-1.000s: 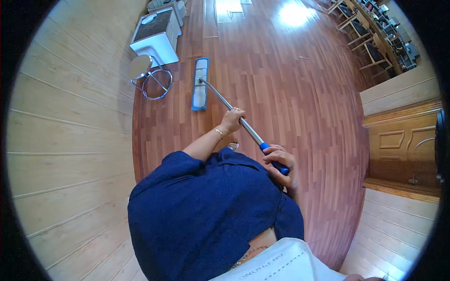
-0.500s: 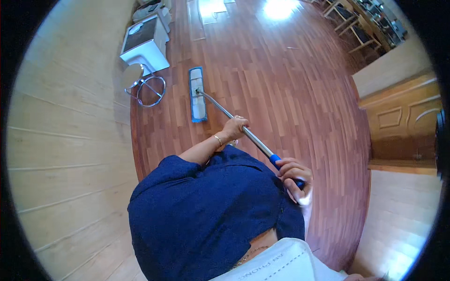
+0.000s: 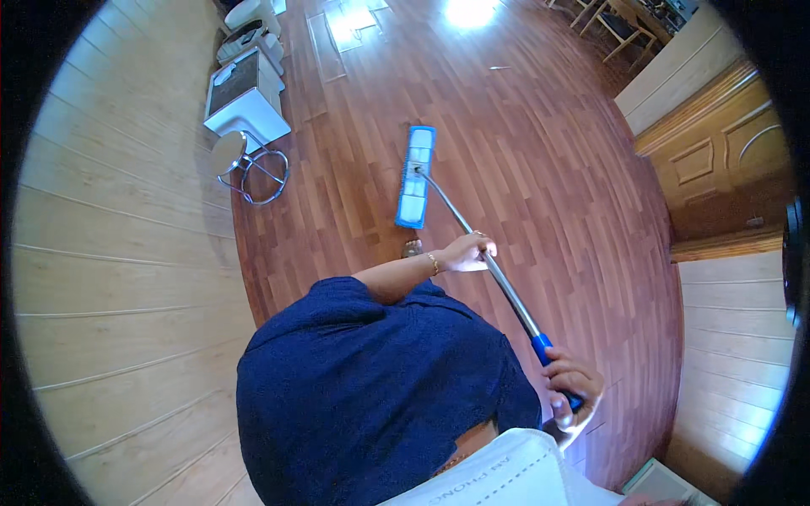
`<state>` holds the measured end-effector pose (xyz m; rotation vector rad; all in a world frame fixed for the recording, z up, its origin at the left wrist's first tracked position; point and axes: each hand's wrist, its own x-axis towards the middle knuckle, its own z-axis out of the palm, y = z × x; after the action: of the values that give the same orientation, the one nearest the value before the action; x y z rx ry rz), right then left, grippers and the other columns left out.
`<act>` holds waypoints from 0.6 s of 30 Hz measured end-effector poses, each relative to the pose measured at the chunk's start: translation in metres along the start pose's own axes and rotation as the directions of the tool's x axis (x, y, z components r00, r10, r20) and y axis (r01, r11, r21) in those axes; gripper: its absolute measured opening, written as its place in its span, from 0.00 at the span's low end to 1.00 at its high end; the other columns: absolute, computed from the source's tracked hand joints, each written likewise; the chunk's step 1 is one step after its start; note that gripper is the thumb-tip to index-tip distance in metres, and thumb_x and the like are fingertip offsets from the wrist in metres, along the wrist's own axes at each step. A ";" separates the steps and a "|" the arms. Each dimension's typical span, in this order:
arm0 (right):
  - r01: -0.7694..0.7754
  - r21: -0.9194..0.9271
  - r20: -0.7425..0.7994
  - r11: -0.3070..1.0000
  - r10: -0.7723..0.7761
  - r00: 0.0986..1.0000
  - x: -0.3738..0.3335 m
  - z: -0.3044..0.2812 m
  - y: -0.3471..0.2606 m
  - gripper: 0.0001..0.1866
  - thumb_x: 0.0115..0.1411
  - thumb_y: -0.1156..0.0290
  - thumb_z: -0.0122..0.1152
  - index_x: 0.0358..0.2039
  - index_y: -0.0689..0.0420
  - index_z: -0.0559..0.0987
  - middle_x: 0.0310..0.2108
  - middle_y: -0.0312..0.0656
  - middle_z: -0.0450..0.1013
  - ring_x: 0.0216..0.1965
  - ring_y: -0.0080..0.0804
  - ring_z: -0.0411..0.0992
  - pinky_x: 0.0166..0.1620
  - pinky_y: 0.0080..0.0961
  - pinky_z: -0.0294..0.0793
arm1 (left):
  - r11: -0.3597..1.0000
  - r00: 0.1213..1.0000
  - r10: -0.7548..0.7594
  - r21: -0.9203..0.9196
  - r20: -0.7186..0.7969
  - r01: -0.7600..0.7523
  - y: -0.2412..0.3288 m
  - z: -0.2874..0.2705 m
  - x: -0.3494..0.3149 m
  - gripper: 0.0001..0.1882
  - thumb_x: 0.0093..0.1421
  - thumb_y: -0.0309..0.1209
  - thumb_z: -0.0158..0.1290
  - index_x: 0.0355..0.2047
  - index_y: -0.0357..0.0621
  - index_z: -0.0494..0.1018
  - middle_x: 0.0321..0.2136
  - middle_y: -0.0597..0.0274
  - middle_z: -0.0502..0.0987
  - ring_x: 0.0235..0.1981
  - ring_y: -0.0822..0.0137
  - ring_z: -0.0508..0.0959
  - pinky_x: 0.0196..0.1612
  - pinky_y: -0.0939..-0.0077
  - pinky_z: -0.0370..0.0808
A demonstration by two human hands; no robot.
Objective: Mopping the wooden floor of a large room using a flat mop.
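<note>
A flat mop (image 3: 417,177) with a long pad edged in blue lies on the wooden floor ahead of me. Its silver pole slants from the pad down toward my right side. Partway along that pole, my left hand (image 3: 469,252) is closed around the metal, a gold bracelet at its wrist. My right hand (image 3: 575,384) wraps the blue grip at the pole's upper end, with the dark tip showing by the palm. Just below the pad, one foot (image 3: 412,248) shows on the floor.
Along the left wall stand a round stool (image 3: 253,169) with chrome legs and a white cabinet (image 3: 253,97) with a dark top. A wooden door (image 3: 709,160) is on the right. Chairs (image 3: 620,29) and a table stand at the far right. Flat clear sheets (image 3: 333,42) lie far ahead.
The mop head has swept to the right across the floor and tilted slightly. Both hands have moved right with the pole, the right one also nearer my body. The view has shifted a little.
</note>
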<state>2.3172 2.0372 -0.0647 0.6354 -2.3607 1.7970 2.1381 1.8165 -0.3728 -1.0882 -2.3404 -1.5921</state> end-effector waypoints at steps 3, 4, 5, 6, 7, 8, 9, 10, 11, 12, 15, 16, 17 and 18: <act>0.087 -0.084 0.065 0.993 -0.081 0.995 0.006 0.015 -0.006 0.20 0.46 0.53 0.65 0.21 0.60 0.78 0.24 0.49 0.77 0.36 0.51 0.78 0.43 0.43 0.76 | 0.987 0.976 -0.162 0.035 0.144 0.158 -0.022 -0.011 -0.006 0.08 0.45 0.31 0.60 0.22 0.47 0.70 0.22 0.60 0.73 0.30 0.54 0.74 0.32 0.61 0.69; 0.116 -0.089 0.113 0.989 -0.106 0.988 0.007 0.014 -0.006 0.21 0.47 0.52 0.65 0.23 0.60 0.79 0.25 0.49 0.77 0.36 0.51 0.78 0.42 0.42 0.76 | 0.985 0.973 -0.168 0.065 0.156 0.160 -0.018 -0.013 -0.004 0.08 0.45 0.32 0.60 0.21 0.47 0.70 0.21 0.59 0.73 0.29 0.53 0.74 0.31 0.60 0.69; 0.147 -0.096 0.158 0.984 -0.131 0.979 0.013 0.010 -0.003 0.21 0.47 0.51 0.65 0.25 0.60 0.79 0.25 0.48 0.77 0.36 0.51 0.78 0.41 0.41 0.76 | 0.983 0.971 -0.170 0.094 0.169 0.156 -0.018 -0.013 -0.001 0.08 0.45 0.32 0.59 0.21 0.46 0.70 0.20 0.57 0.72 0.28 0.52 0.75 0.30 0.59 0.69; 0.265 -0.085 0.424 0.961 -0.205 0.882 0.029 -0.007 0.004 0.21 0.48 0.52 0.65 0.27 0.59 0.79 0.28 0.47 0.78 0.38 0.51 0.78 0.40 0.40 0.76 | 0.965 0.927 -0.260 0.113 0.271 0.238 -0.021 -0.014 0.001 0.10 0.44 0.35 0.59 0.20 0.46 0.70 0.20 0.56 0.73 0.27 0.51 0.75 0.29 0.57 0.69; 0.265 -0.117 0.499 0.957 -0.174 0.849 0.038 -0.012 0.004 0.20 0.49 0.52 0.65 0.27 0.59 0.78 0.29 0.47 0.78 0.38 0.51 0.78 0.40 0.40 0.76 | 0.971 0.918 -0.220 0.163 0.330 0.174 -0.025 -0.016 0.005 0.11 0.43 0.36 0.59 0.20 0.46 0.70 0.19 0.56 0.73 0.26 0.50 0.75 0.29 0.57 0.69; 0.267 -0.144 0.568 0.953 -0.142 0.811 0.043 -0.016 0.006 0.20 0.50 0.52 0.65 0.27 0.59 0.78 0.30 0.47 0.78 0.39 0.50 0.78 0.39 0.40 0.76 | 0.971 0.900 -0.189 0.212 0.393 0.111 -0.029 -0.016 0.009 0.12 0.43 0.38 0.59 0.19 0.46 0.70 0.18 0.56 0.73 0.26 0.49 0.75 0.29 0.56 0.70; 0.224 -0.186 0.611 0.957 -0.066 0.789 0.050 -0.018 0.002 0.21 0.52 0.50 0.65 0.28 0.58 0.77 0.30 0.46 0.78 0.40 0.49 0.78 0.40 0.41 0.76 | 0.978 0.904 -0.159 0.190 0.397 0.088 -0.032 -0.016 0.011 0.13 0.42 0.40 0.59 0.19 0.46 0.70 0.18 0.57 0.73 0.26 0.48 0.76 0.28 0.56 0.70; 0.223 -0.211 0.608 0.952 -0.051 0.793 0.060 -0.017 -0.002 0.21 0.55 0.50 0.61 0.29 0.58 0.76 0.29 0.46 0.78 0.38 0.48 0.78 0.41 0.41 0.76 | 0.985 0.890 -0.146 0.149 0.431 0.089 -0.036 -0.015 0.012 0.13 0.41 0.40 0.59 0.19 0.46 0.71 0.18 0.56 0.74 0.26 0.48 0.76 0.28 0.55 0.70; 0.225 -0.228 0.603 0.947 -0.044 0.797 0.066 -0.016 0.005 0.22 0.58 0.49 0.58 0.30 0.58 0.74 0.27 0.45 0.78 0.35 0.47 0.79 0.42 0.42 0.76 | 0.989 0.874 -0.138 0.116 0.466 0.094 -0.043 -0.013 0.013 0.12 0.41 0.40 0.59 0.19 0.46 0.72 0.18 0.56 0.74 0.27 0.48 0.76 0.28 0.55 0.70; 0.354 -0.131 0.546 0.926 -0.230 0.805 0.062 -0.023 0.030 0.22 0.60 0.48 0.56 0.29 0.57 0.73 0.26 0.43 0.78 0.33 0.43 0.79 0.40 0.39 0.76 | 0.979 0.853 -0.165 0.189 0.495 0.080 -0.043 -0.011 0.018 0.12 0.41 0.40 0.59 0.19 0.46 0.73 0.19 0.55 0.75 0.27 0.48 0.76 0.28 0.53 0.70; 0.449 -0.096 0.471 0.888 -0.356 0.807 0.072 -0.038 0.066 0.22 0.60 0.47 0.55 0.30 0.55 0.72 0.26 0.42 0.78 0.29 0.39 0.78 0.37 0.35 0.76 | 0.979 0.882 -0.180 0.168 0.436 0.117 -0.064 0.003 0.021 0.10 0.41 0.38 0.58 0.18 0.46 0.73 0.19 0.53 0.74 0.26 0.46 0.76 0.27 0.51 0.70; 0.446 -0.070 0.488 0.892 -0.359 0.796 0.083 -0.041 0.078 0.22 0.60 0.47 0.55 0.30 0.55 0.72 0.26 0.42 0.78 0.29 0.39 0.78 0.37 0.35 0.76 | 0.971 0.881 -0.219 0.181 0.420 0.155 -0.072 0.004 0.023 0.10 0.41 0.37 0.57 0.18 0.45 0.73 0.18 0.53 0.74 0.26 0.46 0.76 0.27 0.50 0.70; 0.449 -0.042 0.525 0.892 -0.363 0.770 0.095 -0.050 0.091 0.21 0.60 0.47 0.54 0.29 0.54 0.72 0.25 0.41 0.78 0.28 0.38 0.78 0.35 0.33 0.75 | 0.962 0.878 -0.257 0.190 0.403 0.195 -0.080 0.008 0.027 0.09 0.41 0.37 0.57 0.18 0.45 0.73 0.18 0.53 0.74 0.26 0.46 0.75 0.26 0.50 0.70; 0.459 -0.007 0.562 0.889 -0.376 0.737 0.109 -0.057 0.104 0.21 0.60 0.47 0.54 0.29 0.54 0.71 0.24 0.40 0.77 0.27 0.36 0.77 0.34 0.32 0.75 | 0.959 0.899 -0.267 0.191 0.348 0.211 -0.091 0.015 0.027 0.08 0.40 0.35 0.57 0.17 0.46 0.73 0.17 0.53 0.73 0.25 0.46 0.75 0.25 0.50 0.69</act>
<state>2.1686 2.0846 -0.1050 1.7015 -2.3387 1.3436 2.0668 1.8248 -0.4370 -1.1952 -2.8896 -1.3414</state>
